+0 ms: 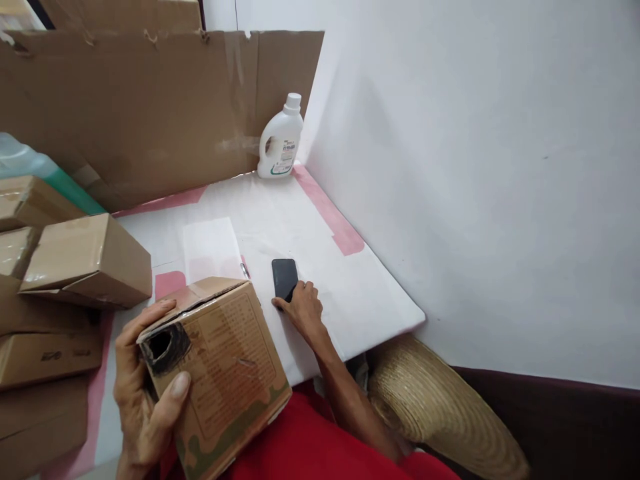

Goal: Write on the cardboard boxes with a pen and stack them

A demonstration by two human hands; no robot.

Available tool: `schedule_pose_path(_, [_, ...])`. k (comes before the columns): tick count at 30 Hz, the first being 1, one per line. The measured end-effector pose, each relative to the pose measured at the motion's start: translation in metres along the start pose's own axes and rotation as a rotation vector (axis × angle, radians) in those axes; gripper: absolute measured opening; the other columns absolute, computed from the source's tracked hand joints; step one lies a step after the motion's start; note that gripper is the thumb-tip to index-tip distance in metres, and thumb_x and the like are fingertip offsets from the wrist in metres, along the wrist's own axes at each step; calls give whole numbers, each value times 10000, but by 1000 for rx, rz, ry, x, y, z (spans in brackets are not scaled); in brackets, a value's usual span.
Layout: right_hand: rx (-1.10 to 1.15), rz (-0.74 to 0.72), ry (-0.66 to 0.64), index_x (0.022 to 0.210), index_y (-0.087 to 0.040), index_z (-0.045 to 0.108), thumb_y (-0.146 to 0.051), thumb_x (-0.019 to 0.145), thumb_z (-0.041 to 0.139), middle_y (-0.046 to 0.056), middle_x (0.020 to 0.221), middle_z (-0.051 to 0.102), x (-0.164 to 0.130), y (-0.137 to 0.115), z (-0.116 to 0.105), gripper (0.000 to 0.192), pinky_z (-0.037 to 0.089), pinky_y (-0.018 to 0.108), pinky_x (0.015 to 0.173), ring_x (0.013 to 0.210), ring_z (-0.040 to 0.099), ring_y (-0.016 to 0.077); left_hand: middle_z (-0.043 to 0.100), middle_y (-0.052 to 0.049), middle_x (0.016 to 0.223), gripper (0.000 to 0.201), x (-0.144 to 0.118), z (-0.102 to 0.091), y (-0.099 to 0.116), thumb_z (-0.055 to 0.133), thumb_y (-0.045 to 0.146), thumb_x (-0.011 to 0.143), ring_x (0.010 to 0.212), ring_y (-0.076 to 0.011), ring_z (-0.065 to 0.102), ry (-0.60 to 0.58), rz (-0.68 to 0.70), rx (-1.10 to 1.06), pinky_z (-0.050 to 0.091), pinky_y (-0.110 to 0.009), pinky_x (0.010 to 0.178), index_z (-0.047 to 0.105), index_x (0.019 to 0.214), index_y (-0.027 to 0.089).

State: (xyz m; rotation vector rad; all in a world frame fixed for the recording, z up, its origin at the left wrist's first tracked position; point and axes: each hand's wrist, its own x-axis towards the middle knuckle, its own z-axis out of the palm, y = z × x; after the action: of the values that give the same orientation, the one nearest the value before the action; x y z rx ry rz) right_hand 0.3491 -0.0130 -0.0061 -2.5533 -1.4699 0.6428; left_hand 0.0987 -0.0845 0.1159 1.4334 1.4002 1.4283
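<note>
My left hand [143, 393] grips a brown cardboard box [227, 367] by its left side, thumb on the printed face and fingers along the top edge. The box is tilted and has a black-rimmed hole [161, 343] near one corner. Farther right, my right hand [304, 308] is at the lower end of a black smartphone [285, 277] lying on the white-covered table [345, 313]. Its thumb and fingers close round the phone's two sides. Just beyond the held box are a sheet of white paper [210, 243] and a pen [245, 269].
Several cardboard boxes [75, 257] are stacked at the left, with a bottle of green liquid [65, 177] behind them. A white jug [281, 143] stands before a tall cardboard panel [150, 113]. A white wall [475, 167] borders the right, above a woven straw item [430, 393].
</note>
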Motion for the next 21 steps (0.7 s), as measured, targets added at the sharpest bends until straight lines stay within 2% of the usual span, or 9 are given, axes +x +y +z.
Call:
schedule_pose_path(3, [273,76,-2,1234,-86,586,-412,682,921,272,1343,613,12,9,7,724,490,477,1044,1303,572,426,597,-52,1438,586,1,1,0,728,446,833,1367,-338,527,-8,35,2,389,-498,1213,593,1384,300])
schedule_pose_path(5, [512,128,0,1124,-108,628,-344,619,924,249,1258,672,20,11,10,631,470,505,1062,1280,590,443,605,-54,1427,580,1,2,0,722,454,840,1345,-327,542,0,35,12,411,-474,1188,595,1381,287])
schedule_pose_path(8, [751,109,-56,930,-147,663,-317,675,835,147,997,758,24,11,11,351,528,487,982,1123,690,395,605,-57,1422,577,-2,3,2,715,478,844,1325,-326,554,20,22,10,408,-477,1184,599,1372,274])
schedule_pose_path(11, [917,64,-130,955,-148,668,-357,767,744,88,894,776,15,11,4,291,606,423,822,929,760,311,599,-65,1425,590,-5,5,3,709,506,847,1314,-331,553,52,-11,-11,412,-481,1167,590,1373,267])
schedule_pose_path(14, [1313,20,-228,1096,-141,673,-371,791,779,122,1110,785,-6,12,-20,397,647,443,810,911,790,286,598,-69,1426,601,-6,6,3,708,529,844,1301,-332,553,74,-35,-28,425,-466,1133,586,1371,267])
schedule_pose_path(17, [1704,-129,-295,1192,-160,711,-332,788,869,146,1332,726,-32,9,-63,466,662,432,840,987,787,280,607,-69,1406,606,-5,5,0,707,537,843,1277,-331,565,64,-29,-39,429,-461,1116,582,1375,276])
schedule_pose_path(19, [1786,-286,-351,1206,-175,743,-309,833,858,142,1340,730,-53,2,-94,413,660,368,818,984,780,249,611,-76,1382,608,-3,4,-5,698,533,851,1248,-334,583,30,1,-28,439,-473,1106,573,1390,281])
schedule_pose_path(21, [1851,-414,-520,1213,-167,762,-392,866,839,152,1296,751,-75,-9,-118,421,647,346,831,993,772,244,606,-86,1376,605,-1,3,-9,682,520,866,1231,-337,594,-27,49,-4,447,-491,1105,560,1410,286])
